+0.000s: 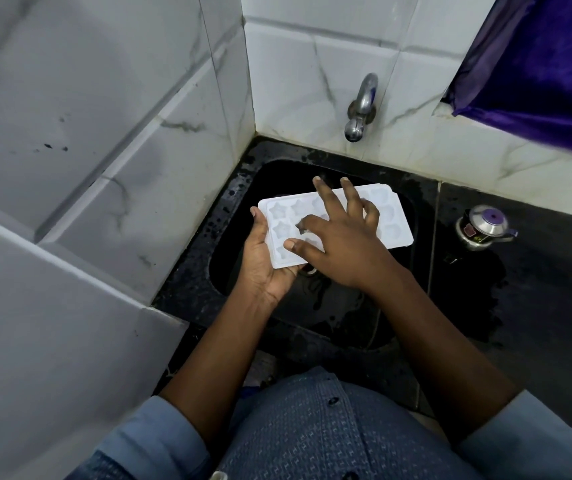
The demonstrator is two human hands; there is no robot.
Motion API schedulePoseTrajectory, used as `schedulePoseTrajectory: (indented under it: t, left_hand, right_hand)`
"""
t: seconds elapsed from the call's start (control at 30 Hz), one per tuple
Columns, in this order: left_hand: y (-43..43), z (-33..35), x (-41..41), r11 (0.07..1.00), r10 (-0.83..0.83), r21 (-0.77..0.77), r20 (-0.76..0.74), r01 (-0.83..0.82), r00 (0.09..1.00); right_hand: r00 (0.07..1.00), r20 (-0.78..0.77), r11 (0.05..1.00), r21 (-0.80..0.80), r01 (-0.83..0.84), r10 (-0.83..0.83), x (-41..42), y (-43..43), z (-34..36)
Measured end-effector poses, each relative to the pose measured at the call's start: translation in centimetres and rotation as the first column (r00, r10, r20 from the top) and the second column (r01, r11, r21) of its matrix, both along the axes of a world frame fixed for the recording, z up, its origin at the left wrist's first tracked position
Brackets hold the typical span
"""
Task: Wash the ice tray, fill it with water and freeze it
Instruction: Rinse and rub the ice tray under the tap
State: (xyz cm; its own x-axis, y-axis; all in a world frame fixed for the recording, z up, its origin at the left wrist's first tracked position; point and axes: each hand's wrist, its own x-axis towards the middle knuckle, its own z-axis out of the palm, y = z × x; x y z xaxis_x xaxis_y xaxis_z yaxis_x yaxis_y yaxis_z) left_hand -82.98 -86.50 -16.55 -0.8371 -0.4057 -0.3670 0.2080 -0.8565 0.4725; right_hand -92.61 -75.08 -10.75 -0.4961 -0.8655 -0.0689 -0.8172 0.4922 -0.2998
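Holding ice tray [393,220], black sink [286,176], tiled walls [104,116]

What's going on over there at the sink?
A person is holding a white ice tray over the black sink. The left hand grips its left end from below, while the right hand lies spread on top, fingers touching the star-shaped cups. No water shows coming from the tap.

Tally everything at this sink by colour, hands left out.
White: 1, the ice tray
Silver: 2, the tap and the small pot
Purple: 1, the cloth
Black: 1, the sink
Total: 5
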Motion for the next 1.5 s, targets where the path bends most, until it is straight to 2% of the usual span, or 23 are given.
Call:
schedulePoseTrajectory:
  t: [0.3,0.4,0.5,0.6,0.7,1.5]
  left_hand:
    - [0.2,0.1,0.1,1.000,0.021,-0.004,0.019,-0.021,1.000]
    - [0.3,0.0,0.1,1.000,0.014,-0.008,0.017,-0.014,1.000]
    - [0.2,-0.3,0.1,1.000,0.017,-0.004,0.033,-0.017,0.999]
    - [0.2,-0.3,0.1,1.000,0.015,0.004,0.027,-0.015,1.000]
    - [0.1,-0.3,0.0,1.000,0.017,0.019,0.015,-0.017,1.000]
    - [-0.1,-0.4,0.0,1.000,0.011,-0.024,-0.011,-0.011,1.000]
  right_hand:
    - [0.999,0.038,0.999,0.044,-0.018,0.017,0.4,0.1,0.2]
    - [0.997,0.073,0.999,-0.037,-0.003,0.006,-0.2,0.4,0.2]
    - [0.998,0.037,0.990,-0.130,0.054,-0.050,-1.1,0.8,0.3]
    - [0.997,0.001,0.997,-0.013,0.076,-0.076,-1.9,1.5,0.4]
    - [0.996,0.028,0.993,0.088,0.078,-0.081,-2.1,1.7,0.5]
    - [0.996,0.065,0.997,0.058,0.055,-0.059,-2.0,1.6,0.0]
